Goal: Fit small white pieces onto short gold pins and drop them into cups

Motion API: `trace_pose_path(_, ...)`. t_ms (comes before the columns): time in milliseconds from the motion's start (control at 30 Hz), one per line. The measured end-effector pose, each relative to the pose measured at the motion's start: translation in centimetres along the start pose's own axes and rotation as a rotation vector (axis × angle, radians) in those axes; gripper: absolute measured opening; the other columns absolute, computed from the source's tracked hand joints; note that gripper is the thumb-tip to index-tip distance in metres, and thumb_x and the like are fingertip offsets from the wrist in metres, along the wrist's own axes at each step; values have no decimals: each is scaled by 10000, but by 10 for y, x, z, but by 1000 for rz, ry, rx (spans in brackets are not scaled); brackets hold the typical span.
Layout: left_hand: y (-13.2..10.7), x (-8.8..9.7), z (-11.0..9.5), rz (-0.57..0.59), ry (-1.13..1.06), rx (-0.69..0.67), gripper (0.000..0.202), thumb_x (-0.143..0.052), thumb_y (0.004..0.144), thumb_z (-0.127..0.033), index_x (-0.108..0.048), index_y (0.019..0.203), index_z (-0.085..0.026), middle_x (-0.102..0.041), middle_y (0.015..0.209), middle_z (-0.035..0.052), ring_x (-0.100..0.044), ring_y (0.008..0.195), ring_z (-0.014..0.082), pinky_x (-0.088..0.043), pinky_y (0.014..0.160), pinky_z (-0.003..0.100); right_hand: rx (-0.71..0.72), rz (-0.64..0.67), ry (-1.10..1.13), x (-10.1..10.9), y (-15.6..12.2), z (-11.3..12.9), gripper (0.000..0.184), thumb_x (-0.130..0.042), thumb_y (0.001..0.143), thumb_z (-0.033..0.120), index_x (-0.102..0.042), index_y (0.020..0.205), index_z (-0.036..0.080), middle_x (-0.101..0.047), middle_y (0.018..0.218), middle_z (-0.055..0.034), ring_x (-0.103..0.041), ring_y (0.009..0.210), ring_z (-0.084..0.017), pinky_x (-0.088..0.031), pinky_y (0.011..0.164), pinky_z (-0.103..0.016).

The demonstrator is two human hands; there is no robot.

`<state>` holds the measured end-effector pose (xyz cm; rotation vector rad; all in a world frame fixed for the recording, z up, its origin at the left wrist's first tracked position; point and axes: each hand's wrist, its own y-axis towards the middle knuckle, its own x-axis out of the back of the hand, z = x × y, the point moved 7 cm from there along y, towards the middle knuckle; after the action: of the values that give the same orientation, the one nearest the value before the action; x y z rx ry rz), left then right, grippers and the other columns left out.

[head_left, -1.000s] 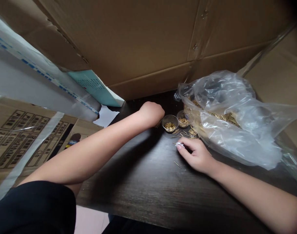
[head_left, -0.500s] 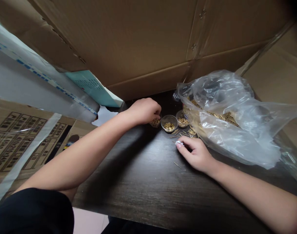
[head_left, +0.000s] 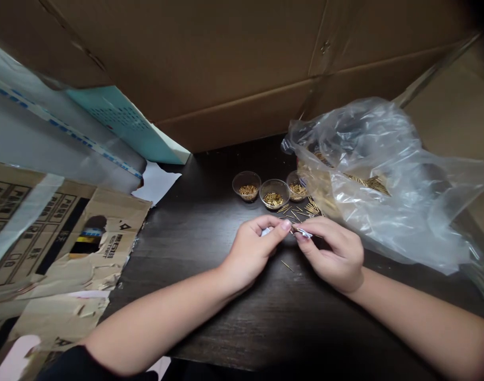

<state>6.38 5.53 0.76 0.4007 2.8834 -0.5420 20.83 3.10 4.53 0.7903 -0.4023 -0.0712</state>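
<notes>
My right hand (head_left: 337, 254) is closed in a pinch on a thin brass pin (head_left: 292, 229), with a small white scrap (head_left: 304, 233) at its fingertips. Facing it, my left hand (head_left: 255, 246) pinches thumb to fingers at the pin's other end. Whatever it holds there is too small to make out; a bit of white shows behind its fingers. Beyond my hands stand a left clear cup (head_left: 246, 180), a middle clear cup (head_left: 274, 186) and a right clear cup (head_left: 293, 180), each with small brass pieces inside. One loose pin (head_left: 287, 265) lies on the table below my hands.
Several loose brass pins (head_left: 295, 212) lie between the cups and my hands. A clear plastic bag (head_left: 400, 211) of pins covers the right of the dark table (head_left: 210, 328). Cardboard (head_left: 226, 63) walls the back; a printed carton (head_left: 115, 238) and torn white paper (head_left: 158, 182) are at left.
My left hand has left the left cup and come back towards me, meeting my right hand at the pin. The view has shifted, showing more of the carton at left.
</notes>
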Motion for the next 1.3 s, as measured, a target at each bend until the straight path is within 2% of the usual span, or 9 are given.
trace_pose_path(100,2,-7,10,11,-156,68,341,-768,815,-477,-658,839,-154,-449,568,-70,-287,463,39,-203,449,208,25,11,-35,0,-2,-1,302,-692,845,67,-700,1099,230,-746,879,-51,-698,743,-173,-578,651,-304)
trace_pose_path(267,5,-10,14,6,-297,126,349,-797,798,-412,-584,740,-142,-378,553,-85,-235,458,28,-201,431,189,33,76,-64,-4,-4,-4,336,-704,834,52,-702,1116,235,-741,882,-42,-693,755,-163,-582,682,-297)
trace_pose_path(533,3,-11,16,125,-338,168,302,-731,867,-395,-608,778,-134,-312,543,-90,-205,469,35,-212,436,174,20,65,-101,-5,-2,-5,272,-690,851,53,-677,1070,214,-712,849,-44,-667,746,-162,-563,657,-301)
trace_pose_path(667,8,-11,17,279,-390,122,279,-664,903,-394,-646,1055,-161,-508,753,-29,-352,522,45,-355,489,189,-14,23,-146,-2,0,-8,202,-666,874,66,-650,1016,207,-690,830,-47,-647,733,-166,-554,648,-310)
trace_pose_path(767,14,-7,14,333,-274,11,372,-680,900,-384,-572,1191,-180,-620,883,10,-470,586,74,-469,567,233,-54,-2,-161,0,1,-11,168,-664,879,75,-643,983,206,-678,824,-45,-642,733,-167,-551,658,-316)
trace_pose_path(900,17,-3,13,328,-135,-44,350,-697,898,-414,-514,1086,-182,-710,802,25,-574,620,102,-505,661,256,-74,14,-150,-1,2,-14,152,-656,888,92,-640,977,215,-675,820,-43,-638,722,-173,-539,634,-320)
trace_pose_path(1033,15,-1,13,304,-110,-29,344,-726,871,-434,-501,937,-182,-699,705,3,-590,596,95,-493,636,229,-49,27,-126,-2,3,-10,173,-668,877,73,-636,978,209,-675,810,-35,-629,719,-161,-528,640,-309)
trace_pose_path(1167,15,0,12,298,-92,-27,340,-733,865,-435,-521,924,-175,-655,628,-28,-578,572,84,-472,603,202,-38,71,-82,-5,3,-7,198,-663,872,51,-637,988,210,-672,777,-20,-623,703,-154,-520,635,-299)
trace_pose_path(1300,14,0,12,293,-78,-13,376,-739,849,-474,-517,915,-178,-655,610,-27,-580,566,91,-482,620,221,-39,73,-104,-5,3,-7,176,-662,877,76,-642,979,218,-682,780,-21,-632,694,-161,-523,624,-306)
